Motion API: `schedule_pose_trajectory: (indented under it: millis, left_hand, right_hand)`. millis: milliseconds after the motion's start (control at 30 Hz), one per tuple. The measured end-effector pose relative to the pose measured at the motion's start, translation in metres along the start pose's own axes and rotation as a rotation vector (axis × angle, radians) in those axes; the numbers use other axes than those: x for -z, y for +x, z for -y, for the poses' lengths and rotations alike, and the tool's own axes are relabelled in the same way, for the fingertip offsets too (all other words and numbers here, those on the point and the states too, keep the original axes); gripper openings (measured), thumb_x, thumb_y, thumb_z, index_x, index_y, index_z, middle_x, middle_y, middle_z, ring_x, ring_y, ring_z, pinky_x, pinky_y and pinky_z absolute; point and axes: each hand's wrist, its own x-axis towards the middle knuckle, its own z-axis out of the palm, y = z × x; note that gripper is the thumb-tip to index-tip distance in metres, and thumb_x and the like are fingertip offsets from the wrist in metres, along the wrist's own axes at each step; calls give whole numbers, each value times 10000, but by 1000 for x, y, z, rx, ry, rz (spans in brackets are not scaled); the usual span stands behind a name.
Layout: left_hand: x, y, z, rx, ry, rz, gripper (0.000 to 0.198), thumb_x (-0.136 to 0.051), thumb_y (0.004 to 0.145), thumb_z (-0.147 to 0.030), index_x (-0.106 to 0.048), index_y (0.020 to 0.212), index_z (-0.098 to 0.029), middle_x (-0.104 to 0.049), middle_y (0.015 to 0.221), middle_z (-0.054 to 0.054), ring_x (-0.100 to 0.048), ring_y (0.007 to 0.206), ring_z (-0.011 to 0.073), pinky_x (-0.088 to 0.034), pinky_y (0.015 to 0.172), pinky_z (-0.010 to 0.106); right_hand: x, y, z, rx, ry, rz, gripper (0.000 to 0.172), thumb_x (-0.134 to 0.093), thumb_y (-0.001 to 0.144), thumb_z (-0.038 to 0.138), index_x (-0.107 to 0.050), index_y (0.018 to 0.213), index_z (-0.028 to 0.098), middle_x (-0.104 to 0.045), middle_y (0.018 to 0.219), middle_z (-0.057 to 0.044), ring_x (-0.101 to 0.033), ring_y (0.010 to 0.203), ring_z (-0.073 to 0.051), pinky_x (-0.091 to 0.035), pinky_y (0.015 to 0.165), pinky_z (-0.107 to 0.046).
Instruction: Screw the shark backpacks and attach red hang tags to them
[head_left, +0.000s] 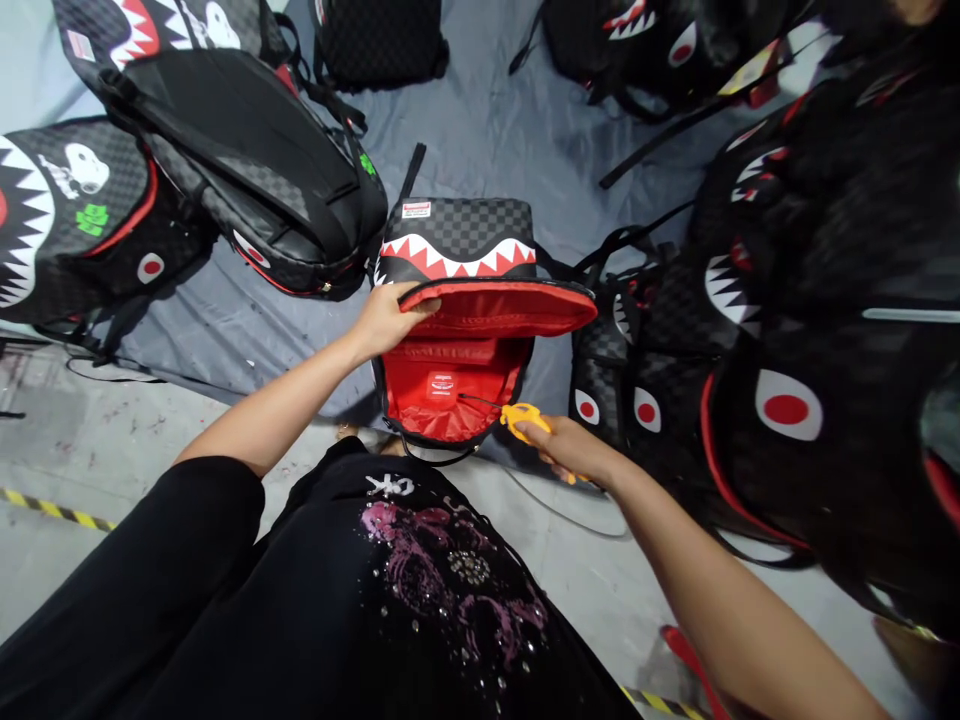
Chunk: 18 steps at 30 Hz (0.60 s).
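Backpack [457,240] lies open on the sheet [487,130], left hand [386,320] grip clamped on its flap [510,310]; right hand [574,450] closed round yellow snips [523,417] at the red lining [442,385] (thread [480,402] seemingly uncut), trimming barely begun

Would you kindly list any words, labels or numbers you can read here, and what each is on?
Nothing reads clearly.
Red-and-white label on the open backpack: too small.
White print on its red lining: too small.
White lettering on the black shirt: unclear.
Green patch on the left backpack: blurred.
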Motion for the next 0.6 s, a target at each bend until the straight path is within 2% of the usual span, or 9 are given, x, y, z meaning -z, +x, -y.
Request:
schedule_pose_trajectory:
  millis: [100, 200, 267, 300, 333, 400, 433, 500, 600]
  left_hand:
    - [5, -9, -9, 31, 26, 63, 315, -603, 815, -413, -704, 860, -119, -663, 747, 9, -606, 716, 150, -461, 692, 248]
    - [26, -37, -27, 64, 8, 407, 445, -681, 761, -406, -671, 1157, -203, -688, 1143, 68, -626, 1062, 233, -466, 958, 362]
    - [46, -66, -30, 141, -18, 656, 746, -787, 648, -457, -543, 1338, -310, -510, 1429, 64, -447, 1333, 285, -361, 1107, 428]
    - [54, -81, -24, 238, -39, 695, 812, -795, 629, -492, -501, 1371, -339, -451, 1479, 58, -371, 1392, 297, -333, 1131, 447]
    - [60, -94, -14, 371, -72, 635, 836, -756, 661, -549, -447, 1410, -345, -400, 1511, 67, -334, 1415, 301, -329, 1136, 459]
    - [59, -109, 18, 673, -134, 245, 935, -618, 697, -715, -321, 1483, -305, -318, 1546, 135, -283, 1433, 338, -369, 1100, 492]
    - [51, -111, 35, 834, -155, 139, 998, -567, 702, -761, -221, 1516, -299, -241, 1573, 154, -261, 1439, 346, -388, 1083, 500]
    - [26, -105, 62, 989, -199, 107, 1059, -507, 729, -778, -39, 1538, -280, -181, 1590, 155, -283, 1432, 326, -415, 1067, 485]
    - [-12, -91, 73, 921, -307, 195, 1059, -492, 729, -784, 0, 1535, -304, -287, 1564, 97, -387, 1383, 285, -456, 1058, 420]
  right_hand:
    - [3, 1, -2, 21, 11, 185, 401, -569, 848, 588, -484, 823, 197, -428, 467, 67, -372, 307, -82, -298, 323, -210]
    - [27, -6, -20, 11, 26, 210, 469, -574, 803, 655, -478, 753, 198, -464, 444, 45, -407, 318, -97, -299, 333, -212]
    - [44, -13, -42, 38, 146, 142, 481, -555, 804, 665, -482, 745, 193, -516, 462, 17, -474, 372, -115, -324, 366, -209]
    - [48, -16, -54, 57, 227, 104, 474, -567, 797, 655, -502, 775, 186, -551, 493, 5, -506, 411, -120, -344, 392, -205]
    - [49, -19, -65, 71, 308, 70, 468, -594, 781, 639, -525, 820, 178, -578, 525, 2, -521, 440, -119, -361, 415, -202]
    - [40, -17, -77, 89, 456, 6, 481, -665, 727, 596, -563, 919, 166, -596, 565, 14, -517, 466, -110, -392, 453, -206]
    - [32, -13, -78, 104, 514, -35, 486, -687, 704, 580, -576, 922, 160, -585, 558, 21, -501, 459, -106, -394, 454, -210]
    - [15, -1, -73, 184, 608, -96, 449, -724, 682, 519, -602, 916, 157, -602, 600, 12, -548, 524, -125, -449, 516, -234]
    - [1, 10, -75, 315, 694, -97, 389, -715, 687, 470, -620, 904, 162, -615, 635, 4, -586, 572, -144, -485, 562, -261]
